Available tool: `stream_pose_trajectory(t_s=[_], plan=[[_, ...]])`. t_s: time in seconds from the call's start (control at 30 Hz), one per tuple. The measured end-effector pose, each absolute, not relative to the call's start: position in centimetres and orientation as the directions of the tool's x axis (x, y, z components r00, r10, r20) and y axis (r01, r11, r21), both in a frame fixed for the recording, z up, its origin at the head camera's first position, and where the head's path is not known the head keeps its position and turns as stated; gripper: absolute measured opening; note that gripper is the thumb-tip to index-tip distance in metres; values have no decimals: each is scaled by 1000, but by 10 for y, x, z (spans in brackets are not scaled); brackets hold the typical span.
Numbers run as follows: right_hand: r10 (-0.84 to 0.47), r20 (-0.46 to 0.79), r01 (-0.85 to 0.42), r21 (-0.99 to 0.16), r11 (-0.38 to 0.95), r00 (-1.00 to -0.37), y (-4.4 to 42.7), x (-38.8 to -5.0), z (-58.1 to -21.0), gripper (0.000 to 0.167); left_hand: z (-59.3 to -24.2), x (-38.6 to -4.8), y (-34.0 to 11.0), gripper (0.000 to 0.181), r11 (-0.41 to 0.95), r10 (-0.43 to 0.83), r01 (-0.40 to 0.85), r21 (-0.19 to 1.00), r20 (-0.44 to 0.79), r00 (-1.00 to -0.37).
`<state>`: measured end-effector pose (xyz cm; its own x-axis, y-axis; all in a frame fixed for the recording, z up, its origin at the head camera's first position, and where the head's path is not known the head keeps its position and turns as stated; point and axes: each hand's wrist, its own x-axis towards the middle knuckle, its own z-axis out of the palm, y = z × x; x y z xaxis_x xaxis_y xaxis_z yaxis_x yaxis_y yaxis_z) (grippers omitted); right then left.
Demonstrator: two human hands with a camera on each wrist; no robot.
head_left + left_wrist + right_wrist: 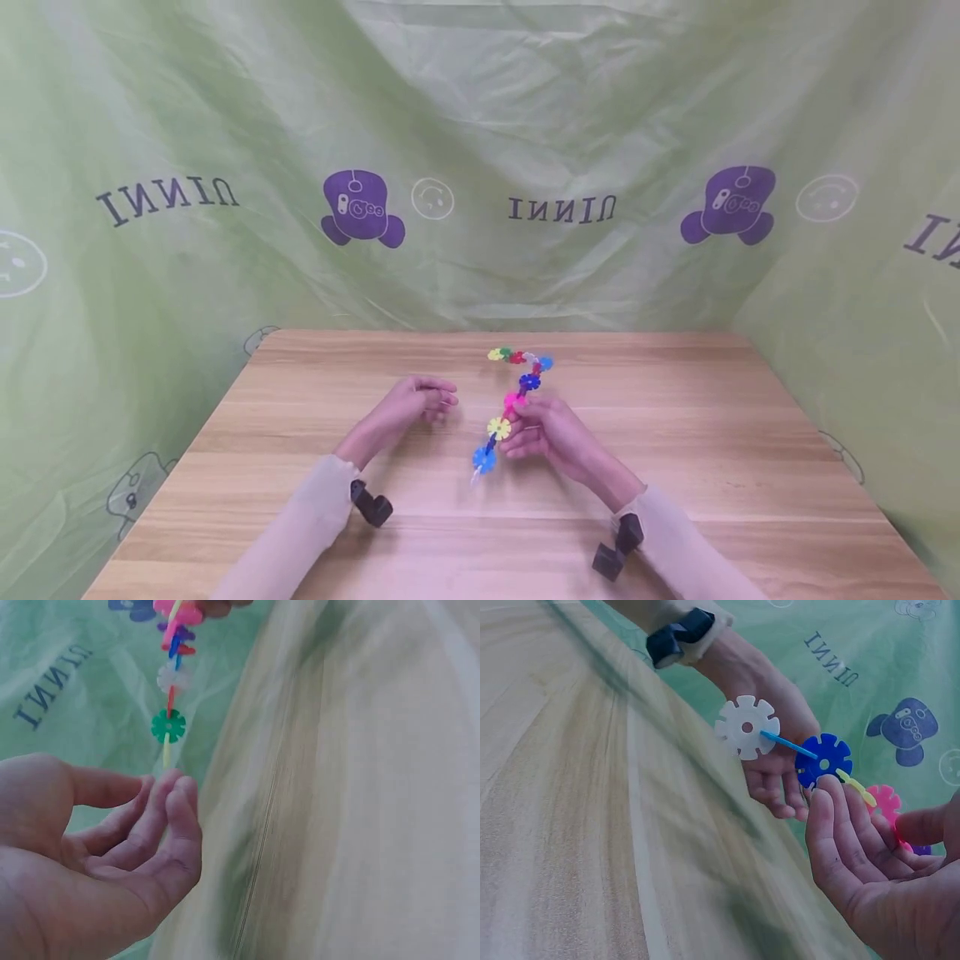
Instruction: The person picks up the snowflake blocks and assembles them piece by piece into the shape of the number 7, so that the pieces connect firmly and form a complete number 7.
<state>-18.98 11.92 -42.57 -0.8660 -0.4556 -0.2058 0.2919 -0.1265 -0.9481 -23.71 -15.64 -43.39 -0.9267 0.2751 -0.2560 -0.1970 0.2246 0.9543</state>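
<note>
A chain of interlocking plastic snowflake discs point(498, 428) in several colours is held above the table. My right hand point(555, 435) pinches it near the middle, at a pink disc point(886, 799). One end of the chain, with a blue disc point(483, 460) and a white disc point(731, 735), points towards me. The other end curves away and left, past a green disc point(168, 726) to a yellow one. Left of the chain, my left hand point(408, 405) hovers with fingers loosely bent, holding nothing and apart from the discs in the head view.
Beneath both hands lies a wood-grain table point(300, 517). A green printed curtain point(480, 108) hangs behind it and along both sides. Each wrist carries a black camera mount point(372, 504) over a light sleeve point(288, 533).
</note>
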Motion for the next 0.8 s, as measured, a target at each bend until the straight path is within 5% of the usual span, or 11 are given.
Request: stream_pose_trajectory(t_s=[0.8], plan=[[-664, -257, 378, -925, -41, -702, 124, -195, -447, 15, -452, -288, -149, 39, 107, 248, -307, 946, -324, -913]])
